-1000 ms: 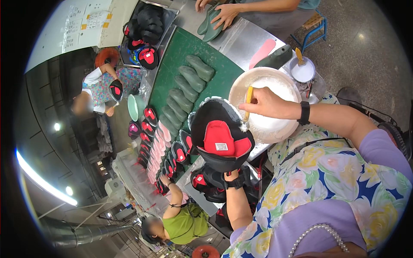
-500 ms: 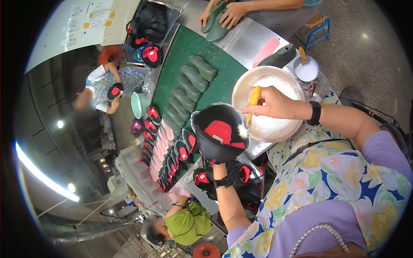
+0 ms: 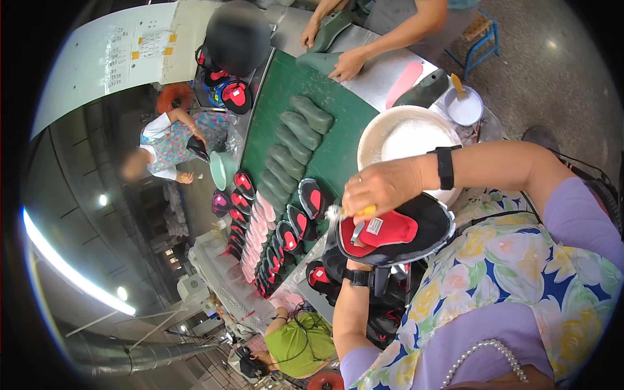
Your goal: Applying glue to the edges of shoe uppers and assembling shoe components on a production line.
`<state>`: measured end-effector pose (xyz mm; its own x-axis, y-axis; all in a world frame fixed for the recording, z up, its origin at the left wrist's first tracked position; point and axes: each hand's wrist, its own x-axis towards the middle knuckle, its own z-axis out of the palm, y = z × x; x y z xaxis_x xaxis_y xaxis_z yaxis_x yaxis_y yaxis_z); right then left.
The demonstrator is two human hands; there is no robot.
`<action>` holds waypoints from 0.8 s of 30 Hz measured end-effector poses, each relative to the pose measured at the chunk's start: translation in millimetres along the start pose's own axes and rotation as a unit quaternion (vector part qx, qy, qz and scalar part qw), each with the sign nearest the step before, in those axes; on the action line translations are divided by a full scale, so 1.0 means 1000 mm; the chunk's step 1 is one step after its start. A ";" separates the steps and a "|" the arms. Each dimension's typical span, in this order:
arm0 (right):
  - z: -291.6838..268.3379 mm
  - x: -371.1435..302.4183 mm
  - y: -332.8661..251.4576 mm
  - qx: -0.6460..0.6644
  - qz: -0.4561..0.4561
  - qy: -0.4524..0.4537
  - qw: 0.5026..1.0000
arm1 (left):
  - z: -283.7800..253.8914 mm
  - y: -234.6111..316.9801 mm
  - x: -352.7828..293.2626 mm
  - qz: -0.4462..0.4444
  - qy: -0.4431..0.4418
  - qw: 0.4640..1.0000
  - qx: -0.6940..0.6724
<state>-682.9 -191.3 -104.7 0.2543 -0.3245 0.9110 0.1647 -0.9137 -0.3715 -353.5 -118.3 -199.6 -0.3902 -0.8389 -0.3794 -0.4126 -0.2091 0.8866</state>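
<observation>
My left hand (image 3: pixel 360 265) supports a black shoe upper (image 3: pixel 400 227) with a red lining and a small white label inside. Most of that hand's fingers are hidden behind the upper. Above it, my right hand (image 3: pixel 383 187) is closed round a yellow-handled brush (image 3: pixel 367 211). The whitish bristles are at the left end of the upper's rim. Just beyond my right wrist stands a pale round tub (image 3: pixel 367 140) of white paste, partly covered by my forearm and the upper.
Several dark green shoe lasts (image 3: pixel 286 159) lie in a row on the green belt (image 3: pixel 348 123), with black-and-red uppers (image 3: pixel 312 198) nearer. A small pot (image 3: pixel 471 114) holds another brush. Across the bench, a co-worker's hands (image 3: pixel 349 64) touch green lasts. Other people sit at left.
The brush has moved from over the tub to the upper's rim. The upper has shifted right and turned, showing its inside more. Across the bench, the co-worker's hands have moved farther apart.
</observation>
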 end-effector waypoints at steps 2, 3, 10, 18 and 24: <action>-0.006 -0.007 0.010 -0.003 0.086 -0.025 0.996 | 0.000 -0.002 -0.009 0.004 0.006 1.000 0.006; -0.009 -0.011 0.013 0.008 0.121 -0.046 0.992 | 0.002 -0.004 -0.008 0.006 0.010 1.000 0.009; -0.022 -0.021 0.013 0.086 0.351 -0.171 0.917 | -0.017 -0.009 -0.035 0.003 0.042 0.999 0.019; -0.011 -0.075 0.038 0.018 0.488 -0.167 0.857 | -0.036 -0.011 -0.059 0.003 0.077 0.997 0.029; 0.026 -0.163 0.060 -0.143 0.434 -0.249 0.854 | -0.043 -0.015 -0.077 0.001 0.086 0.996 0.040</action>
<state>-689.4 -186.5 -280.4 0.5479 -0.8307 0.0990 -0.5137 -0.4275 -0.7438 -281.6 -71.9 -171.6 -0.2478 -0.9144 -0.3200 -0.4781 -0.1718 0.8613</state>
